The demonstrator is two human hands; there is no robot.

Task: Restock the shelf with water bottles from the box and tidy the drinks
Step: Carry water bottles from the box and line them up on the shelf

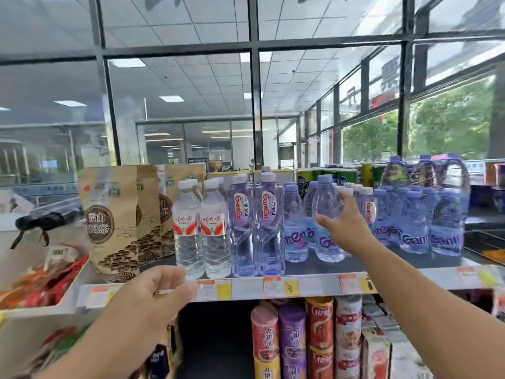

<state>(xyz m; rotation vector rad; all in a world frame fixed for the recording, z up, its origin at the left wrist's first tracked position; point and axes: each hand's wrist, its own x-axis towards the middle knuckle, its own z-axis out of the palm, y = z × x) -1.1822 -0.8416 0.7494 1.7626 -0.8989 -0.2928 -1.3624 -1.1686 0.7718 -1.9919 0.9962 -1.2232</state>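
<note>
1. On the top shelf (314,272), right of its middle and set back from the front edge, stands the bottle (326,214) in hand: clear plastic, lilac cap, its base down on the shelf or very nearly so.
2. The right hand (341,228) grips it from the right side, thumb low on the front of the body and fingers curled round the shoulder behind.
3. The left hand (153,294) hangs at the shelf's front edge towards the left end, fingers loosely bent and holding nothing.
4. Neighbours: more lilac-capped bottles (415,222) crowd the right end, and one (295,228) stands just beside the held one on its left. Two tall bottles (257,228) take the middle, and two white-capped bottles (199,231) stand nearer the front edge to their left.
5. Brown bags (109,222) fill the left end. Snack tubes (292,337) sit on the shelf below. The box is out of view.
6. The step looks like seating and squaring this bottle. To do it well, I judge: set the base flat before letting go, turn the label to face the front edge, and line it up with its row without nudging the one beside it.
7. A full bottle is top-steady but slick, so a slow release should keep it from rocking.
</note>
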